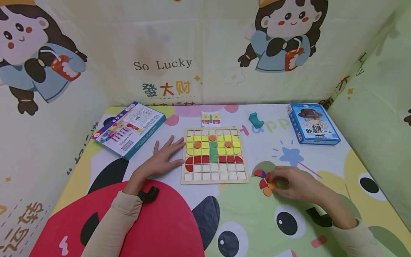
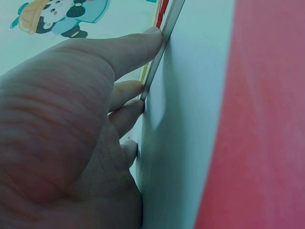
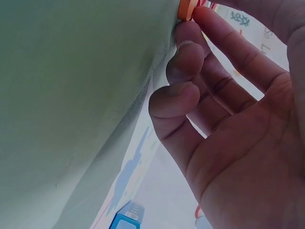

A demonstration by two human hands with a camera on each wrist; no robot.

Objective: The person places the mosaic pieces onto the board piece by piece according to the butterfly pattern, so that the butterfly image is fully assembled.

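A wooden grid board (image 1: 215, 176) lies mid-table, its cells partly filled with yellow, red, green and orange pieces that form a butterfly. My left hand (image 1: 163, 159) rests beside it with fingers spread. In the left wrist view its thumb (image 2: 138, 47) and fingertips touch the board's edge (image 2: 155, 67). My right hand (image 1: 297, 184) is at a small pile of loose pieces, its fingers bent. Among them are red pieces (image 1: 258, 173), a blue piece (image 1: 263, 174) and an orange disc (image 1: 267, 192). An orange piece (image 3: 186, 9) is right at its fingertips; I cannot tell if it is pinched.
Behind the board lies a small card (image 1: 211, 119) with a butterfly pattern. A teal curved block (image 1: 256, 120) sits to its right. One game box (image 1: 130, 130) lies at the left, a blue box (image 1: 314, 123) at the back right. Printed cloth covers table and walls.
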